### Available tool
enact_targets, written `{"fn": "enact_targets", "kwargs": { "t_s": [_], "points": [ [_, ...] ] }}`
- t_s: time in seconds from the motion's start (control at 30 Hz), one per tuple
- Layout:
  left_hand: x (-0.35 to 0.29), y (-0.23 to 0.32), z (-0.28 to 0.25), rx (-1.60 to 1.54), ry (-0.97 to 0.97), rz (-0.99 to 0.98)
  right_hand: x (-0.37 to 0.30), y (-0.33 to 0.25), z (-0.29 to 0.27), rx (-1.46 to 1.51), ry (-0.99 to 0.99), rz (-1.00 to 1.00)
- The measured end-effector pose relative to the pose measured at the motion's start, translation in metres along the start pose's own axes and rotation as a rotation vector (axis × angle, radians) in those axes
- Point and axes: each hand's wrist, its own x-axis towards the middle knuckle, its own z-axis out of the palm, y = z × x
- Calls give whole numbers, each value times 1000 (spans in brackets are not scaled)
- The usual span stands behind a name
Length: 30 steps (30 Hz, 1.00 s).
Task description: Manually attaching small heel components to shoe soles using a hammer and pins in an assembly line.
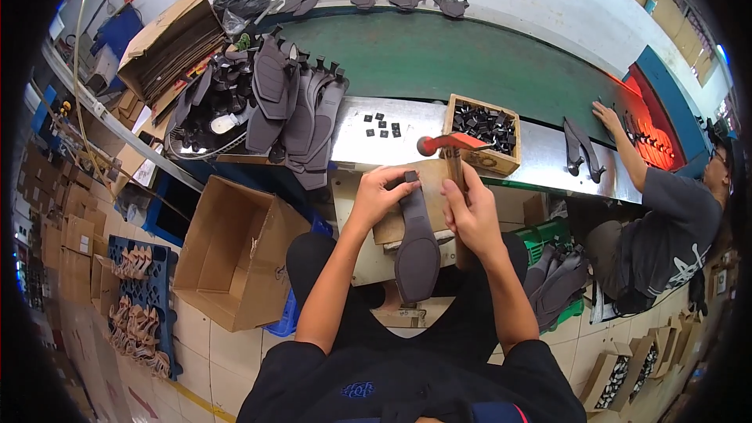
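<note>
My left hand [378, 197] pinches the heel end of a dark grey shoe sole [417, 254], which lies with its broad toe part toward me. The small black heel [410, 177] shows between the fingertips. My right hand [471, 210] is closed around the wooden handle of a hammer [457, 142] with a reddish head. Its head is raised just right of the heel, apart from it. Under the sole is a pale work board [348, 204]. Several small black square heel tips [381, 127] lie loose on the metal ledge [352, 113] beyond my hands.
A wooden box [507, 162] of black pieces stands beyond the hammer. Stacked soles [301, 110] are at left, above an open cardboard box [211, 266]. A green conveyor belt [509, 55] runs behind. At right, a co-worker [666, 219] reaches toward a red-lit machine [654, 125].
</note>
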Motion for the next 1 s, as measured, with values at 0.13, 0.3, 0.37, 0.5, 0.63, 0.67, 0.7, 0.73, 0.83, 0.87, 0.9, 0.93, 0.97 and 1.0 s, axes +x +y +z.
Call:
{"fn": "enact_targets", "kwargs": {
  "t_s": [0.13,0.3,0.37,0.5,0.63,0.67,0.7,0.73,0.83,0.87,0.9,0.93,0.97,1.0],
  "points": [
    [2,-1,-3,27,-43,-26,-24,-13,-8,-283,-90,-221],
    [3,-11,-3,55,-84,66,-20,-17,0,-373,-124,-181],
    [5,-11,-1,10,-43,30,-14,-16,1,-483,-140,-218],
    [2,-4,-3,80,-60,47,-23,-20,6,-423,-84,-276],
    [3,-8,0,29,-82,-4,-19,-5,1,-510,-106,-324],
    [2,-10,-5,70,-127,-34,-19,-17,0,-495,-108,-327],
    [-2,-12,-6,75,-115,-35,-19,-29,-1,-479,-110,-329],
    [-7,-13,-2,137,-80,41,-22,-37,-5,-456,-48,-419],
    [-13,-16,-5,243,-127,128,-46,-92,-10,-307,61,-308],
    [-15,-14,-5,324,-115,124,-48,-101,-2,-198,123,-335],
    [-17,-13,-4,406,-103,119,-39,-84,4,-199,123,-328],
    [-12,-6,1,371,-164,63,-28,-56,3,-420,71,-496],
    [-13,-6,2,368,-173,57,-21,-25,2,-625,-1,-653],
    [-13,-4,3,417,-201,9,-25,-4,0,-631,6,-644]
  ]
}}
